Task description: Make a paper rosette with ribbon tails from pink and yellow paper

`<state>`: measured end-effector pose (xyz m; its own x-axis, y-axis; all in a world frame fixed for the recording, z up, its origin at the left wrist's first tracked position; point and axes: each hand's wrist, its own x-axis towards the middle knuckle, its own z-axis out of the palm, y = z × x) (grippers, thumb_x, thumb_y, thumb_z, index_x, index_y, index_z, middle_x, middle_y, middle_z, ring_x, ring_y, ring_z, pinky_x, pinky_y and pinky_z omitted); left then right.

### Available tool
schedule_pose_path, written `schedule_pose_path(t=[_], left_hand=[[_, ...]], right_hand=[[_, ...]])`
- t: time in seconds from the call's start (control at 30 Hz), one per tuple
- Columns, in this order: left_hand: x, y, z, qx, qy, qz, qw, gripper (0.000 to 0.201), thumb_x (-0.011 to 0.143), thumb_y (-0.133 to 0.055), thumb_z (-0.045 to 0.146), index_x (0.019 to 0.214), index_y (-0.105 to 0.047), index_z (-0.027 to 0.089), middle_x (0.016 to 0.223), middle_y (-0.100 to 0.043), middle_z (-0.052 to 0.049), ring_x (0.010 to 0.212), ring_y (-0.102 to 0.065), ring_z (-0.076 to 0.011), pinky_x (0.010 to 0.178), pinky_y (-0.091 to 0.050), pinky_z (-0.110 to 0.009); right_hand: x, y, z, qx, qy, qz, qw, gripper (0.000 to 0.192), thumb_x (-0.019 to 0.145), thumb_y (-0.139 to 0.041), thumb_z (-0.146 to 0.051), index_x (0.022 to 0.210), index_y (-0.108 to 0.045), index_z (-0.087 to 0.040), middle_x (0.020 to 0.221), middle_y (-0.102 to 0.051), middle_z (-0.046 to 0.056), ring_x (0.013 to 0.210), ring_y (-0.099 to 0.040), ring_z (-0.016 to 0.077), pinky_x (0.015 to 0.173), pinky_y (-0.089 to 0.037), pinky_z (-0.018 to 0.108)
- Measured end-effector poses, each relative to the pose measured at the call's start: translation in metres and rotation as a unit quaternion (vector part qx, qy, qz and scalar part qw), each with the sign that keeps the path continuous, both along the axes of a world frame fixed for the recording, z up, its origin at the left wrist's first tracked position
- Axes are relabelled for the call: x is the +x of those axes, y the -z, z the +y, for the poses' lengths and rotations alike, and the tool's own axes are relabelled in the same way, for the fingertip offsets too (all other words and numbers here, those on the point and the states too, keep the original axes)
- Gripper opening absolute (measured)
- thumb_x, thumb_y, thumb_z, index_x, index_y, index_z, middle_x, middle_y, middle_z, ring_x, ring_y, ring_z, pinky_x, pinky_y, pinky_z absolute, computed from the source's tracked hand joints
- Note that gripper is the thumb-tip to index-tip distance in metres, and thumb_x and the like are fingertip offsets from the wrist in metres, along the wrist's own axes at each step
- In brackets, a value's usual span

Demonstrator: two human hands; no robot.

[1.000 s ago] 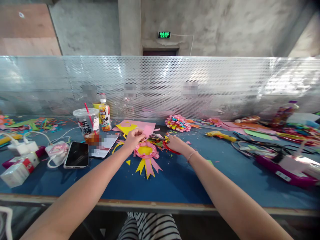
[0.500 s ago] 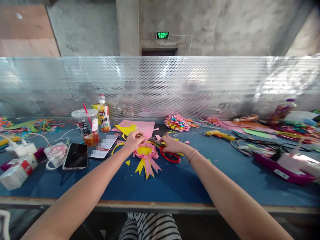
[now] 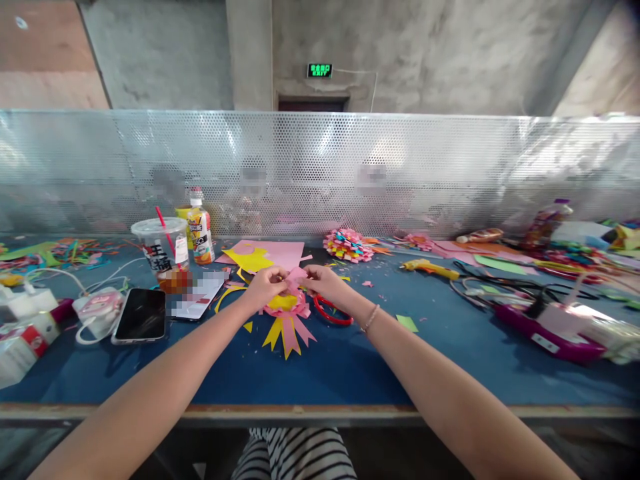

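Observation:
Between my two hands is a small piece of pink paper (image 3: 297,275). My left hand (image 3: 269,285) pinches its left side, and my right hand (image 3: 320,280) pinches its right side. Just below them on the table lies a paper rosette (image 3: 286,305) with pink folds round a yellow centre; pink and yellow notched tails fan out toward me. The hands partly cover the rosette's upper edge. Red-handled scissors (image 3: 334,320) rest under and beside my right hand, their blades hidden. Behind my hands are a yellow paper sheet (image 3: 253,259) and a pink paper sheet (image 3: 287,252).
A lidded drink cup (image 3: 160,250), a juice bottle (image 3: 201,233) and a phone (image 3: 141,315) stand or lie on the left. A multicoloured paper flower (image 3: 349,245) sits at the back. To the right are a yellow glue gun (image 3: 430,268) and a purple power strip (image 3: 545,332) with cables.
My right hand has let go of the scissors, which now lie on the table. It has moved left to the pink paper piece, held up above the rosette.

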<state>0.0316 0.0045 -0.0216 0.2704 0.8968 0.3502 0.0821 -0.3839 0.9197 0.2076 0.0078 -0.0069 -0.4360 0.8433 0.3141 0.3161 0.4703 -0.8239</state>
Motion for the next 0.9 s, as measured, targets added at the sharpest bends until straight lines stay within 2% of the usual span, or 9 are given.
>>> schedule_pose_path(t=[0.27,0.37,0.43,0.5,0.53,0.63,0.7,0.8,0.9], left_hand=[[0.001,0.000,-0.002,-0.004,0.011,0.005,1.000,0.026,0.063,-0.066,0.037,0.069,-0.055,0.014,0.059,-0.058,0.001,0.056,-0.058,-0.0127,0.059,-0.048,-0.026],[0.003,-0.002,-0.005,0.002,0.007,0.005,1.000,0.025,0.064,-0.065,0.037,0.068,-0.056,0.014,0.063,-0.060,0.000,0.059,-0.059,-0.0136,0.060,-0.048,-0.026],[0.005,-0.004,-0.008,0.004,-0.001,0.000,1.000,0.024,0.063,-0.065,0.037,0.066,-0.055,0.014,0.061,-0.059,0.001,0.057,-0.057,-0.0123,0.058,-0.047,-0.025],[0.007,-0.004,-0.009,0.005,-0.009,-0.002,1.000,0.023,0.063,-0.066,0.035,0.062,-0.054,0.015,0.057,-0.056,0.002,0.052,-0.054,-0.0104,0.055,-0.045,-0.023],[0.008,-0.004,-0.009,0.001,-0.008,-0.002,1.000,0.023,0.063,-0.066,0.034,0.062,-0.054,0.015,0.056,-0.056,0.003,0.052,-0.054,-0.0100,0.055,-0.045,-0.023],[0.009,-0.002,-0.006,-0.024,-0.010,-0.022,0.999,0.023,0.062,-0.066,0.033,0.061,-0.053,0.015,0.055,-0.056,0.003,0.053,-0.054,-0.0103,0.057,-0.045,-0.024],[0.009,0.001,-0.003,-0.039,-0.011,-0.037,0.998,0.023,0.061,-0.067,0.033,0.063,-0.053,0.015,0.057,-0.057,0.003,0.055,-0.055,-0.0107,0.059,-0.046,-0.024],[0.008,0.004,0.001,-0.046,-0.014,-0.045,0.998,0.021,0.061,-0.066,0.031,0.065,-0.054,0.015,0.059,-0.056,0.003,0.056,-0.055,-0.0105,0.060,-0.046,-0.024],[0.010,0.004,0.000,-0.051,-0.015,-0.046,0.998,0.018,0.062,-0.065,0.030,0.064,-0.054,0.015,0.058,-0.055,0.003,0.055,-0.053,-0.0099,0.058,-0.045,-0.024]], right_hand=[[-0.002,0.003,-0.002,0.045,0.050,-0.016,0.998,0.022,0.072,-0.052,-0.037,0.065,-0.044,-0.018,0.051,-0.044,-0.006,0.046,-0.043,0.0074,0.044,-0.031,0.020],[0.002,-0.006,-0.005,0.039,0.042,-0.050,0.997,0.021,0.071,-0.054,-0.037,0.067,-0.049,-0.017,0.053,-0.050,-0.004,0.048,-0.046,0.0086,0.047,-0.035,0.021],[0.017,-0.019,0.001,0.067,0.067,-0.070,0.993,0.020,0.071,-0.054,-0.036,0.072,-0.054,-0.016,0.061,-0.056,-0.001,0.054,-0.051,0.0102,0.052,-0.039,0.022],[0.048,-0.035,0.014,0.124,0.142,-0.071,0.979,0.021,0.074,-0.051,-0.034,0.080,-0.057,-0.016,0.070,-0.060,0.002,0.063,-0.054,0.0124,0.059,-0.043,0.025],[0.070,-0.042,0.023,0.159,0.206,-0.091,0.961,0.020,0.075,-0.049,-0.033,0.080,-0.057,-0.015,0.073,-0.060,0.004,0.067,-0.055,0.0138,0.063,-0.043,0.026],[0.154,-0.050,0.051,0.256,0.415,-0.201,0.850,0.021,0.072,-0.049,-0.021,0.089,-0.058,-0.013,0.093,-0.059,0.012,0.091,-0.053,0.0208,0.080,-0.040,0.032],[0.214,-0.040,0.061,0.221,0.505,-0.276,0.788,0.031,0.068,-0.047,-0.013,0.098,-0.056,-0.011,0.102,-0.056,0.015,0.102,-0.048,0.0238,0.085,-0.037,0.033],[0.287,-0.008,0.061,0.136,0.580,-0.298,0.746,0.044,0.065,-0.044,-0.007,0.109,-0.050,-0.005,0.110,-0.051,0.023,0.107,-0.046,0.0295,0.083,-0.037,0.037],[0.325,0.023,0.061,0.104,0.587,-0.300,0.745,0.050,0.061,-0.049,-0.007,0.111,-0.050,-0.006,0.111,-0.052,0.026,0.103,-0.049,0.0343,0.079,-0.038,0.043]])
